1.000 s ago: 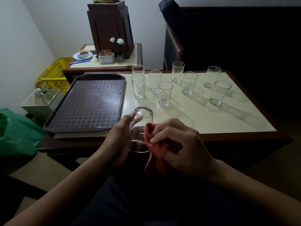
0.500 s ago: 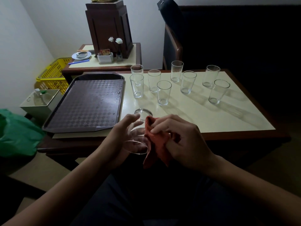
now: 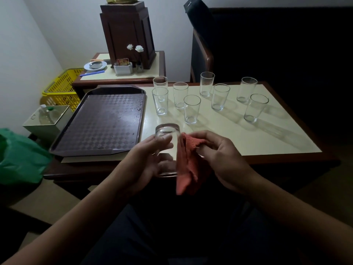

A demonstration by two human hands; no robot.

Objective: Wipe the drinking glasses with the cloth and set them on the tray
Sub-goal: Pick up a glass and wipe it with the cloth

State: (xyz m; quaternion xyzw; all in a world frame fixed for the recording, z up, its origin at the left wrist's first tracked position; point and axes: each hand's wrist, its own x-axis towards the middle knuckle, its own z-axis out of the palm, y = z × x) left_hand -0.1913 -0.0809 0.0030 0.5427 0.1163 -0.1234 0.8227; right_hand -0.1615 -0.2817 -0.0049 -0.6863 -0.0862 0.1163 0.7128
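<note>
Table [image 3: 248, 134]: pale top, dark wood edge, stretching ahead of both hands and out to the right of the right hand.

Tray [image 3: 99, 119]: dark, chequered, lying flat on the table ahead and to the left of the left hand. Nothing stands on it. Water drops show along the edge nearest the glasses.

Green bag [image 3: 17, 155] and yellow basket [image 3: 63, 87]: well off to the left of the left hand, beyond the tray.

Left hand [image 3: 141, 163]: over the near table edge, fingers and thumb curled round the held glass from its left side.

Right hand [image 3: 223, 159]: just right of the left hand, with the glass and cloth between them. Thumb and fingers pinch the top of the cloth.

Cloth [image 3: 188, 169]: orange-red, bunched at the right fingertips and hanging down from there. It lies against the right side of the held glass.

Held glass [image 3: 167, 131]: clear, tipped so its base points away from the person and its mouth towards them. It sits between the two hands, off the table, near the tray's front right corner.

Standing glasses [image 3: 192, 109]: eight, upright on the table ahead of both hands, all right of the tray. The nearest stands a little beyond the right fingertips.
</note>
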